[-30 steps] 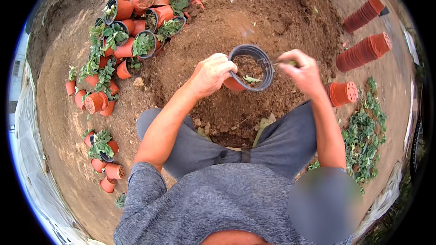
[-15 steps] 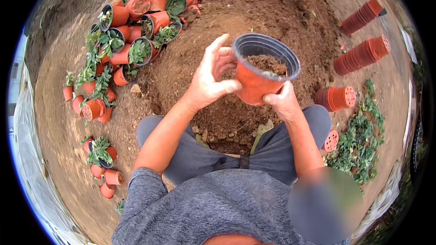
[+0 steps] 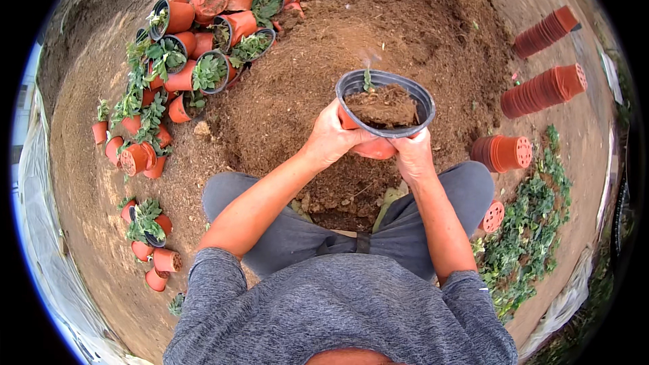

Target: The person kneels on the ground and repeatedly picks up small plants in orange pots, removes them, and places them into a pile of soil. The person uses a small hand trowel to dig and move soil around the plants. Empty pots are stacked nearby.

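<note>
The left grip (image 3: 331,136) is clamped on the left side of a plastic plant pot (image 3: 375,150), its thumb laid across the near wall; the right grip (image 3: 414,153) is closed on the near right side, just under the rim. The pot is held up in front of the person, above the near slope of a mound of brown soil (image 3: 419,27) and beyond the bent knees.

The pot is orange-red outside and black inside, with a ridged inner wall and a thick black rim. Its mouth faces up toward the head camera. In it sits a rough, crumbly clump of earth (image 3: 384,108), and a small green sprig (image 3: 368,81) stands by the far inner wall, left of the middle.

Most fingers of both hands are hidden behind or under the pot, as is its base; whether the sprig is rooted in the clump cannot be told. The heaped potted plants (image 3: 177,18) on the left are cut off at the top edge, and many overlap. The feet are largely concealed by the trousers (image 3: 446,203). At the far right, a dark object by the end of the farthest stack of empty pots (image 3: 544,32) is too small to identify.
</note>
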